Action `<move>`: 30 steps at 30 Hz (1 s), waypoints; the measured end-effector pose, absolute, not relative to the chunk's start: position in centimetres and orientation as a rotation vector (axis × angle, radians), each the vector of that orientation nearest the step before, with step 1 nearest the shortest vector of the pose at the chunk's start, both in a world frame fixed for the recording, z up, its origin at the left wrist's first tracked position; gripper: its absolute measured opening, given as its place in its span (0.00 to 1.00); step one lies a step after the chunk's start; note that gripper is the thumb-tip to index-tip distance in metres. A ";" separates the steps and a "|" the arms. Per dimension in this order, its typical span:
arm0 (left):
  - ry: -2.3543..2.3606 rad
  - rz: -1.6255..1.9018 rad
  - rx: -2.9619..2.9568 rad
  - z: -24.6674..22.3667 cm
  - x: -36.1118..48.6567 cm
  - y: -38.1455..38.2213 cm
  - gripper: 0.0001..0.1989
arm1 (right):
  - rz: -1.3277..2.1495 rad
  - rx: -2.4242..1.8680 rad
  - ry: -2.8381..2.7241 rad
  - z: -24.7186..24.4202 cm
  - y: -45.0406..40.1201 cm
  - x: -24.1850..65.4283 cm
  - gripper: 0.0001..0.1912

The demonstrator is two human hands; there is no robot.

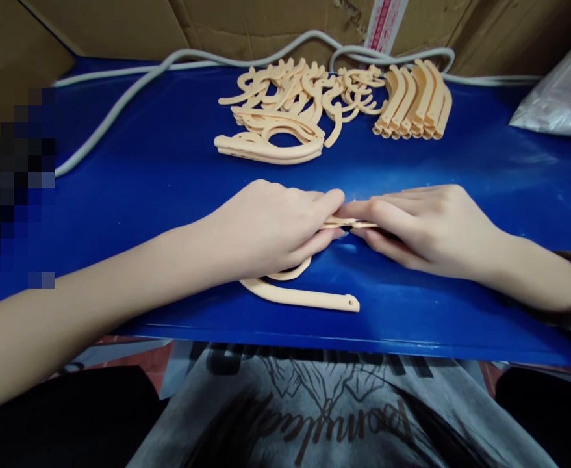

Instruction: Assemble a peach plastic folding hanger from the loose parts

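Note:
My left hand (285, 218) pinches a thin beige plastic hanger part (332, 222) between thumb and fingers. My right hand (412, 224) is closed on the other end of this part, so the fingertips of both hands nearly meet. How the pieces join there is mostly hidden by the fingers. Below my left hand, a curved hanger arm (309, 298) with a small hole at its tip sticks out to the right. Its other end disappears under the hand, and I cannot tell whether it is attached to the held part.
Behind my hands are stacked folded hangers (270, 149), a loose heap of hook pieces (290, 88) and a row of hanger arms (414, 104). A white cable (139, 81) runs along the back of the blue table (158, 195), before cardboard (246, 26). A plastic bag (562, 91) lies at right.

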State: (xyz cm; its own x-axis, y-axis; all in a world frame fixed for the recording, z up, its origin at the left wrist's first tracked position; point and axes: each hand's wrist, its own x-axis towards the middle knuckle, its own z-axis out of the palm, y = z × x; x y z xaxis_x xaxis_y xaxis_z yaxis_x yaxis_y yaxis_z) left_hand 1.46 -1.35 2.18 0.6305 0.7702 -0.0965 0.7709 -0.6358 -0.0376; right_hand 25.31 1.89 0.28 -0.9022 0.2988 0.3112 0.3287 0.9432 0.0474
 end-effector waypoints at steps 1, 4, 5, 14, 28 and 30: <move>1.341 -0.168 2.823 2.2 1.5 -1.3 0.15 | -0.145 -0.471 -2.790 0.3 1.8 25.3 0.15; 1.366 -0.152 2.803 2.3 1.5 -1.3 0.15 | -0.204 -0.488 -2.755 0.7 1.5 25.3 0.13; 1.374 -0.133 2.796 2.2 1.5 -1.3 0.15 | -0.237 -0.485 -2.733 0.8 1.3 25.3 0.12; 1.340 0.153 2.731 1.0 0.6 -0.9 0.15 | -0.295 -0.760 -2.529 1.7 1.5 25.9 0.20; 1.454 0.332 2.678 1.2 0.2 -0.7 0.17 | -0.309 -0.957 -2.671 1.6 3.2 25.9 0.24; 1.459 0.392 2.656 1.4 0.2 -0.7 0.17 | -0.284 -0.960 -2.675 1.7 3.4 25.8 0.21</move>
State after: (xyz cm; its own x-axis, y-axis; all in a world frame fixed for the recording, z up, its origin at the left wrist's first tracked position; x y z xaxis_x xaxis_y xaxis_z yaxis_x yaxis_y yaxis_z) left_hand 0.16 -0.75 1.38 0.5122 0.8395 0.1816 0.8174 -0.5413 0.1970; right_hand 25.79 3.37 1.72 -0.7382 0.5888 0.3291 0.6448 0.7593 0.0880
